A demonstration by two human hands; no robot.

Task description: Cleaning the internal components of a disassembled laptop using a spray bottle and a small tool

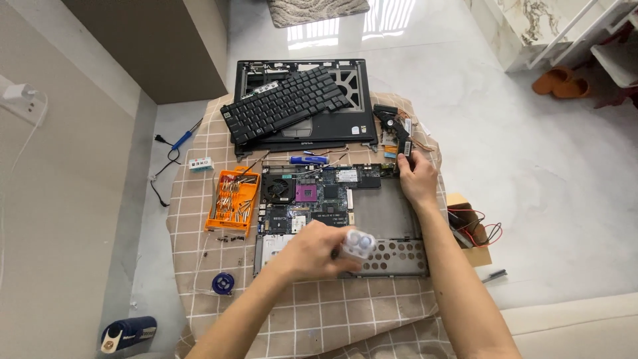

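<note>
Fingers of the left hand (312,251) are curled around a blurred white tool (357,244) over the opened laptop base (382,213) at centre frame, while a small dark part (403,153), half hidden, is pinched by the right hand (417,178).

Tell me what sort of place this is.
Probably a home room used for repairs: glossy pale tiled floor, orange slippers by a white shelf, and an opened black laptop base on a checked brown cloth.
</note>
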